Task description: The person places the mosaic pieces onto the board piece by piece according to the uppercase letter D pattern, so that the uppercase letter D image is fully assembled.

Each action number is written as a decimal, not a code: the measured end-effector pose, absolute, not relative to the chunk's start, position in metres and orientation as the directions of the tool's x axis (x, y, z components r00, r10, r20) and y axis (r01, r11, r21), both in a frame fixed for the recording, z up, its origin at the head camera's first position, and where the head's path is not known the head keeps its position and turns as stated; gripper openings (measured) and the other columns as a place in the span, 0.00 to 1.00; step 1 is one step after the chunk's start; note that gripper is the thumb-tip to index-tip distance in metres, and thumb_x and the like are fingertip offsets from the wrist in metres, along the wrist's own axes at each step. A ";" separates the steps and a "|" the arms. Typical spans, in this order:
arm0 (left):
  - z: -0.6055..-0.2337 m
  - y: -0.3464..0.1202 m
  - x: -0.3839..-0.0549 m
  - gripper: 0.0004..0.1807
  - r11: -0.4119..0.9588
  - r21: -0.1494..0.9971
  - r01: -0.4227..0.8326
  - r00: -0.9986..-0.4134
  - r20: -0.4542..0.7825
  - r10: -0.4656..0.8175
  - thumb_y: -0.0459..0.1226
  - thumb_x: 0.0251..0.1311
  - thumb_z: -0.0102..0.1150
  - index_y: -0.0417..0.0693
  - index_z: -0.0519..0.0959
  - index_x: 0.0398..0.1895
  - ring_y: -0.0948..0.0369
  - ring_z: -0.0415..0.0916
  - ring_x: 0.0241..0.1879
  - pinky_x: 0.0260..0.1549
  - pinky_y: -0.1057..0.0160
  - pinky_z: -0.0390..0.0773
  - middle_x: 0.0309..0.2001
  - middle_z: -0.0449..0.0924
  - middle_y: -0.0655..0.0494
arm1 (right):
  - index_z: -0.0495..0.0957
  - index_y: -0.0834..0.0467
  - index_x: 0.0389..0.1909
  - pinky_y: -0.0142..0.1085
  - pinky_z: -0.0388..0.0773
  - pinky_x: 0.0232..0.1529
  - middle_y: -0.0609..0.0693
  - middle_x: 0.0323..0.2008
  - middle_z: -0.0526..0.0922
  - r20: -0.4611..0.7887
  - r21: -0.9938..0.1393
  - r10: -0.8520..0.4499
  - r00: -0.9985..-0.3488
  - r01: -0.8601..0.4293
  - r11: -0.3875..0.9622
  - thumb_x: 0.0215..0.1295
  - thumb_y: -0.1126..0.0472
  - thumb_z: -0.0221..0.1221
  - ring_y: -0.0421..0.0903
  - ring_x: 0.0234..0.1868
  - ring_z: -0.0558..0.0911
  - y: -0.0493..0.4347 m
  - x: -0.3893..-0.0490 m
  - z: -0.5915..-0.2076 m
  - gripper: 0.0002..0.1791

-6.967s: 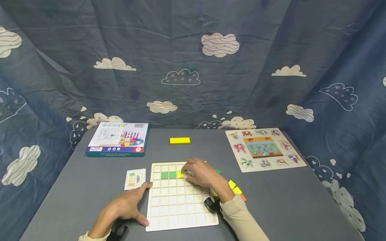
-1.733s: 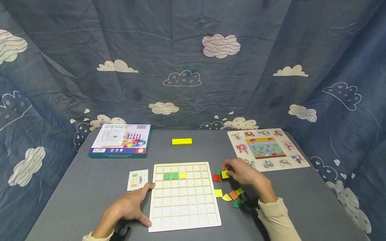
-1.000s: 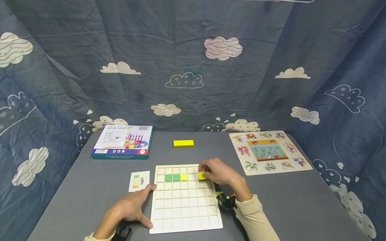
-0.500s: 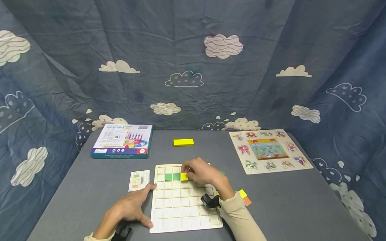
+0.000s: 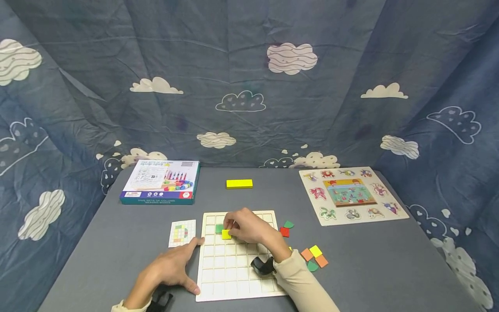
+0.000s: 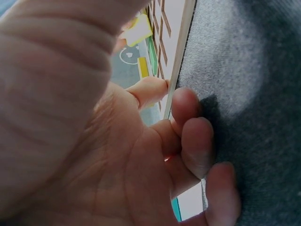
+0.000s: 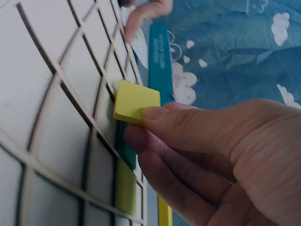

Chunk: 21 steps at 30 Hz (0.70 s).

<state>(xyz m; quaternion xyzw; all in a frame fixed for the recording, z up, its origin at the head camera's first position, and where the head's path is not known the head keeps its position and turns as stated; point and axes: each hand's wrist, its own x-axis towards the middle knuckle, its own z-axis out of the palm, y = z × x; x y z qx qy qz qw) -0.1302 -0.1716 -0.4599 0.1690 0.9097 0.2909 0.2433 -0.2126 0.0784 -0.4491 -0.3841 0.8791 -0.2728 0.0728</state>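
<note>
Yellow tile [image 5: 226,234]: over the far, left-hand part of the grid board [image 5: 230,275], mostly jutting past the thumb tip; whether it touches the board cannot be told.
Right hand [image 5: 251,227]: above the grid board, thumb and fingers pinching one side of the yellow tile.
Left hand [image 5: 169,264]: at the grid board's left edge, thumb and index finger spread apart.

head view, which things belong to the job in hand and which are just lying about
Likely in the job:
grid board, touched by the left hand
yellow tile pinched by the right hand
green tile on the board
loose tiles right of the board
grid card left of the board

Likely lying about:
teal-edged box
yellow bar
picture board
</note>
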 end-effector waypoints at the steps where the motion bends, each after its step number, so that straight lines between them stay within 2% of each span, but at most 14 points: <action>1: -0.460 -0.172 -0.130 0.65 0.775 0.610 0.166 -0.824 -0.345 0.449 0.52 0.26 0.86 0.49 0.59 0.72 0.44 0.69 0.66 0.58 0.37 0.68 0.70 0.68 0.42 | 0.82 0.57 0.33 0.26 0.75 0.36 0.46 0.29 0.84 0.084 -0.534 -0.715 -0.694 -0.638 0.555 0.60 0.71 0.64 0.35 0.30 0.78 0.076 -0.212 -0.450 0.06; 10: -0.460 -0.173 -0.129 0.66 0.761 0.624 0.176 -0.820 -0.334 0.464 0.53 0.26 0.86 0.47 0.59 0.73 0.42 0.68 0.67 0.58 0.36 0.68 0.71 0.66 0.40 | 0.83 0.55 0.34 0.25 0.73 0.32 0.44 0.28 0.84 0.107 -0.501 -0.651 -0.752 -0.606 0.618 0.59 0.69 0.66 0.33 0.27 0.76 0.064 -0.205 -0.453 0.06; 21: -0.460 -0.173 -0.129 0.66 0.773 0.612 0.169 -0.823 -0.344 0.452 0.53 0.26 0.86 0.48 0.59 0.73 0.43 0.68 0.67 0.58 0.36 0.69 0.71 0.66 0.41 | 0.85 0.50 0.35 0.27 0.71 0.29 0.39 0.28 0.82 0.102 -0.385 -0.627 -0.773 -0.611 0.691 0.58 0.65 0.68 0.33 0.28 0.74 0.054 -0.196 -0.457 0.06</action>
